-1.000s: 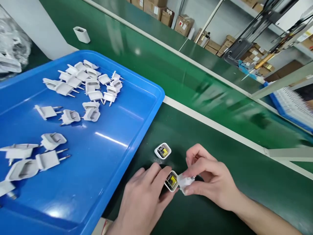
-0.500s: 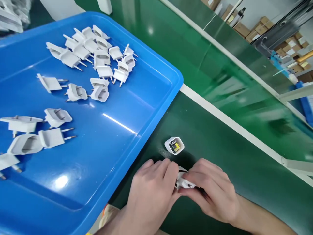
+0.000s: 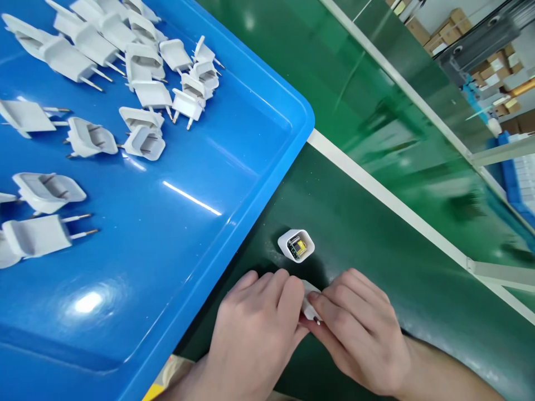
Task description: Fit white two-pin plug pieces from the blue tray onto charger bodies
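Note:
Between my two hands is a white plug piece (image 3: 310, 305), mostly covered by fingers, with one pin end poking out at the lower side. My left hand (image 3: 261, 317) is closed around its left part. The thumb and fingers of my right hand (image 3: 359, 326) pinch it from the right. Just beyond my hands, a white charger housing (image 3: 283, 243) rests on the green work surface (image 3: 371, 239), its open end showing a circuit board (image 3: 298, 246) with a yellow component.
To the left lies a large blue tray (image 3: 254, 209) holding several white plug shells (image 3: 146, 142) with two pins each. A pale strip (image 3: 376, 192) crosses the surface diagonally. Cardboard boxes (image 3: 449, 33) appear in the far background at upper right.
My view has shifted slightly, so the tray's contents sit further left and higher. The plug piece has turned a little between my fingers; both hands still hold it.

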Available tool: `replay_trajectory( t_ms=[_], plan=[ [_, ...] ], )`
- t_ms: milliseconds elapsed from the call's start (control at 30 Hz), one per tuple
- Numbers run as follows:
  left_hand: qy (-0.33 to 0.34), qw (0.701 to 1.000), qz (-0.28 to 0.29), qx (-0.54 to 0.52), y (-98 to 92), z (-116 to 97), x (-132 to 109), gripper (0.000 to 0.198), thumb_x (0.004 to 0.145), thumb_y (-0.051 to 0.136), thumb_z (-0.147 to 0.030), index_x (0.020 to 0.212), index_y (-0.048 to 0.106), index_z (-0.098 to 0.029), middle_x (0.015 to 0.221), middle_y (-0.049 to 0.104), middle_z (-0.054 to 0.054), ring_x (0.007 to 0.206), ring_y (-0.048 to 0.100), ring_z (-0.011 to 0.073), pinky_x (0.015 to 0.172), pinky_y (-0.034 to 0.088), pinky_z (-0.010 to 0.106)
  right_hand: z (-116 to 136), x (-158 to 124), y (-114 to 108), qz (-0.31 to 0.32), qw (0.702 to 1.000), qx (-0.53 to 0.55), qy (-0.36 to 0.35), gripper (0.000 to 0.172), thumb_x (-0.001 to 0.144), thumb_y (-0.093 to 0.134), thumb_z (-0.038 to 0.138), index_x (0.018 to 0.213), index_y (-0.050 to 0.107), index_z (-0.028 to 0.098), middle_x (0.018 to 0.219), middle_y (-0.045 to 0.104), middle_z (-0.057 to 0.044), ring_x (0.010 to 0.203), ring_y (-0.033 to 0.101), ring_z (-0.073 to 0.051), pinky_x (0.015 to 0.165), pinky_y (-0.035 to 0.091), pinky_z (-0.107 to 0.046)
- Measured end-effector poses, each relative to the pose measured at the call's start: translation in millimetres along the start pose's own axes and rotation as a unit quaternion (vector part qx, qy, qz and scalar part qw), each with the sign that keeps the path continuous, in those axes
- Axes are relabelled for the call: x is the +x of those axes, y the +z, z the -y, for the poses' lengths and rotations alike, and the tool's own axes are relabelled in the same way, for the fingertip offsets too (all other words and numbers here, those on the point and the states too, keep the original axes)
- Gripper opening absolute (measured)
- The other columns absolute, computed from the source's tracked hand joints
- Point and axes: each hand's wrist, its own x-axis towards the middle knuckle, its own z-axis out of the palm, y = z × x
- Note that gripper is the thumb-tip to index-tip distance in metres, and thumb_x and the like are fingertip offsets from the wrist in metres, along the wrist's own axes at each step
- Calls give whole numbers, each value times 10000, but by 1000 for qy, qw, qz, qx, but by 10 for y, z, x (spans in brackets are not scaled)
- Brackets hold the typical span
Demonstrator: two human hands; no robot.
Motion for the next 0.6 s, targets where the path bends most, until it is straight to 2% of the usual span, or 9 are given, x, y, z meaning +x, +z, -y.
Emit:
replay_trajectory(
  t_ms=[133,233,333,400,467,533,600],
  plan=[
    [13,1000,-10,17,7,6,10,181,983,475,-138,827,421,-212,696,475,-40,582,479,180,620,319,331,18,26,-27,24,999,-2,23,60,1062,577,91,1043,592,145,843,613,-62,700,430,-193,650,304,-354],
    [24,999,-11,34,-1,31,8,216,1015,477,-168,814,412,-210,689,467,-44,581,473,173,627,316,329,31,43,-14,33,998,-3,44,151,1115,536,190,973,576,158,794,544,-26,684,377,-184,637,259,-349],
    [42,998,-14,37,-7,62,-12,247,1078,459,-275,844,451,-197,714,507,-36,593,477,170,643,331,327,2,49,10,16,998,25,51,229,1140,511,268,943,563,164,812,537,-12,698,392,-178,649,277,-350],
    [51,998,-14,27,-11,79,-36,282,1108,426,-356,897,501,-185,750,555,-24,620,497,173,668,354,328,-35,32,-22,4,996,67,66,228,1131,550,361,1025,588,163,859,560,-9,736,436,-177,683,332,-346],
    [39,999,-15,5,-24,89,-61,347,1095,461,-474,925,544,-183,758,592,-21,631,507,175,674,368,326,-69,-22,-104,-8,986,130,104,285,1104,601,437,1210,594,172,949,577,-16,805,491,-178,732,398,-332],
    [1,999,-12,-34,-54,87,-76,425,1007,586,-609,911,582,-194,704,587,-35,622,502,177,650,369,313,-87,-112,-202,-34,970,200,135,431,1066,660,490,1368,547,204,1046,573,-29,879,529,-181,768,449,-314],
    [-66,994,12,-85,-102,70,-74,455,875,753,-638,862,612,-205,647,562,-47,634,516,179,616,362,289,-82,-208,-265,-51,963,232,127,500,1028,720,493,1415,530,239,1156,555,-49,972,548,-193,821,482,-311]
  ],
)
